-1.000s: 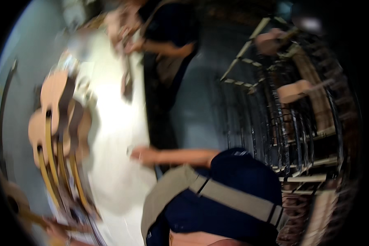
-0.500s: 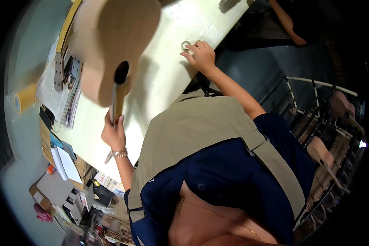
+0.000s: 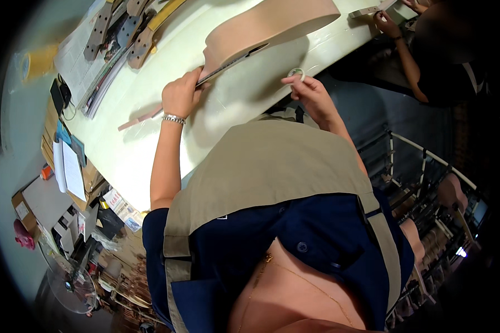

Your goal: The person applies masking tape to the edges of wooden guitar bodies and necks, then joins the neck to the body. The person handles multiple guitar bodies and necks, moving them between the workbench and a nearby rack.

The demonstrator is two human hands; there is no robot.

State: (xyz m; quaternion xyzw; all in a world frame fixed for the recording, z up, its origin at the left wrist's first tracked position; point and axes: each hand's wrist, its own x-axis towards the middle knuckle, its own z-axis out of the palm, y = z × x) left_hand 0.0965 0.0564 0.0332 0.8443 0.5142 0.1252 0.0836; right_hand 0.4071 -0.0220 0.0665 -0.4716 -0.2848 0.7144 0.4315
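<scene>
A small unfinished wooden guitar (image 3: pixel 266 28) is tipped on its side over the table, so its sound hole and fretboard show almost edge-on. My left hand (image 3: pixel 180 95) is closed round its neck, and the headstock (image 3: pixel 140 118) sticks out past the wrist to the left. My right hand (image 3: pixel 314 99) pinches a small pale roll of tape (image 3: pixel 296 72) between thumb and fingers, near the table's right edge and apart from the guitar.
Several bare guitar necks (image 3: pixel 141 44) lie at the far left of the white table (image 3: pixel 144 150), beside stacked papers (image 3: pixel 103 83). A co-worker's hand (image 3: pixel 387 25) holds a wooden piece at the far right. A rack with guitars (image 3: pixel 422 155) stands to my right.
The guitar has swung rightward and turned onto its side, with my left hand still on the neck. My right hand has taken up the roll of tape from the table.
</scene>
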